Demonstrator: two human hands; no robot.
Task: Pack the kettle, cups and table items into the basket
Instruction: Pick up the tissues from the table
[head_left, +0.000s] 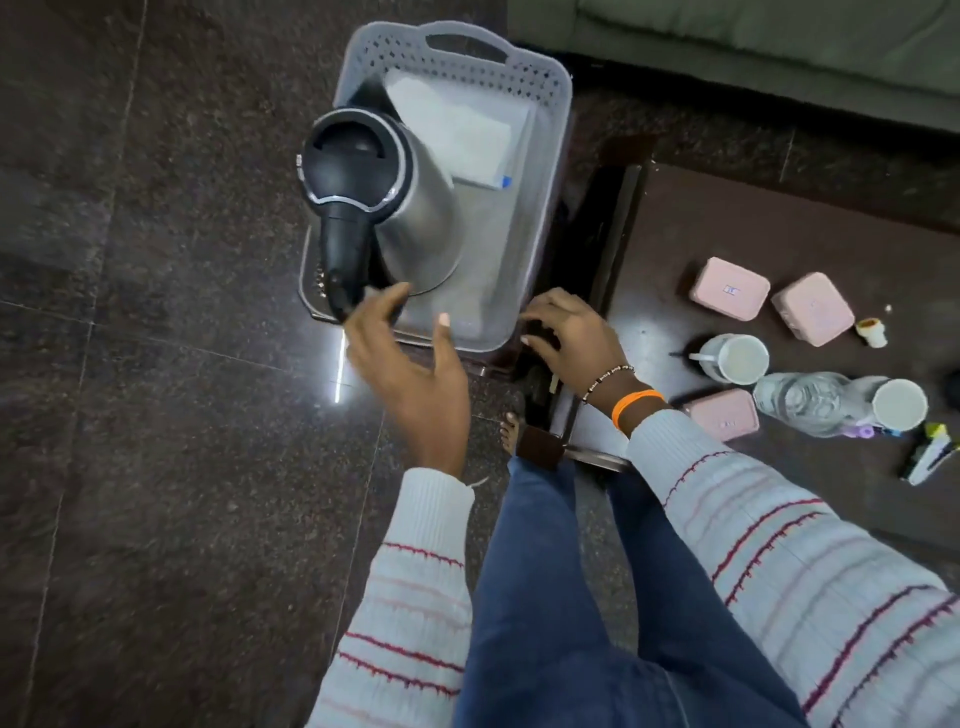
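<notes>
- The left hand (410, 364) is spread with fingers relaxed, holding nothing, just below the black handle of the kettle (384, 208); whether a fingertip touches the handle cannot be told.
- The right hand (566, 332) has loosely bent fingers at the near right corner of the basket (540, 83); it grips nothing that can be seen, and contact with the rim is unclear.
- The steel kettle with its black lid stands upright in the near left part of the grey perforated basket, handle pointing toward the person.
- A white flat packet (457, 135) lies in the basket behind the kettle.
- The basket sits on a low stand beside the dark table (727, 218).
- On the table, well apart from the basket: three pink lidded boxes (727, 288), two white cups (735, 358), one with a spoon in it, and a clear water bottle (800, 402) lying on its side.
</notes>
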